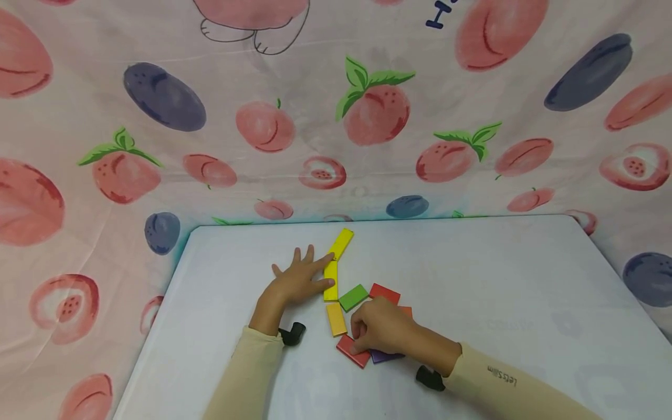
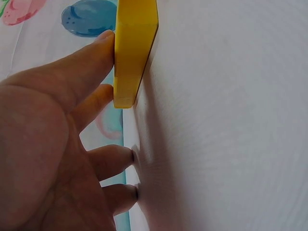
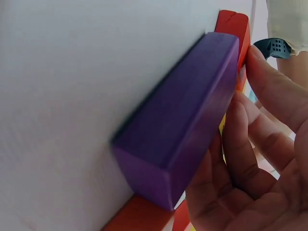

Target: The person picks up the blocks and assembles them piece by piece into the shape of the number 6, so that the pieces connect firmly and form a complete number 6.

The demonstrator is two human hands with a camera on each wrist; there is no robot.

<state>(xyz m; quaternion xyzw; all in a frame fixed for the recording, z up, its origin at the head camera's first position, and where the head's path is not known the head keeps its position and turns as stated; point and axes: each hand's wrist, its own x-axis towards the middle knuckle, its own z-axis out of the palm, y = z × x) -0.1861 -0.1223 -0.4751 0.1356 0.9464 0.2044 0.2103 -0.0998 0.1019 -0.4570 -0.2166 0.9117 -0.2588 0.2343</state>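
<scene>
My left hand (image 1: 298, 281) lies spread over the left edge of two yellow blocks (image 1: 330, 291) set end to end, its index finger and thumb touching them. In the left wrist view, fingertips rest against the side of a yellow block (image 2: 134, 53), others on the board. My right hand (image 1: 385, 326) has curled fingers and pinches the lower red block (image 1: 346, 351) at its upper edge. Beside that red block lies a purple block (image 3: 178, 101), partly hidden under the hand in the head view. An orange-yellow block (image 1: 336, 319) sits between the yellow line and the red block.
A green block (image 1: 354, 297) angles off the yellow line toward another red block (image 1: 385, 292). An orange-red block (image 1: 406, 311) shows beside the right hand. All lie flat on a white tabletop (image 1: 499, 291) backed by a fruit-patterned cloth (image 1: 315, 87).
</scene>
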